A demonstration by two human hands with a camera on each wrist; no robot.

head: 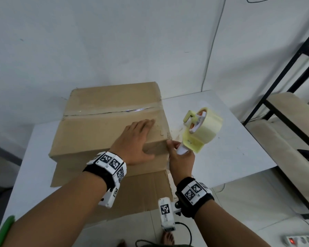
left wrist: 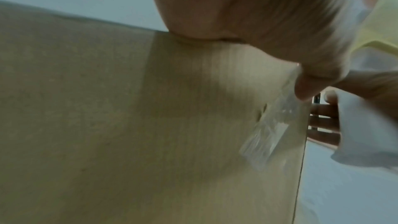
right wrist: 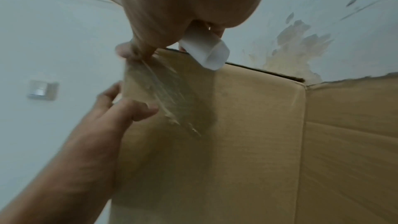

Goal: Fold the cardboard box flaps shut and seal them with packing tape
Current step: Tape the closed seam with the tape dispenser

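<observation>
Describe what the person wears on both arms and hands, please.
Both forearms are bare, without sleeves or gloves. The left wrist carries a black strap with white blocks printed with black-and-white square markers. The right wrist has the same strap and markers, plus a white camera module with a black cable.

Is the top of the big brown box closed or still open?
Closed. The cardboard box has its top flaps folded flat, shiny tape along their seam, left hand pressing on them.
</observation>
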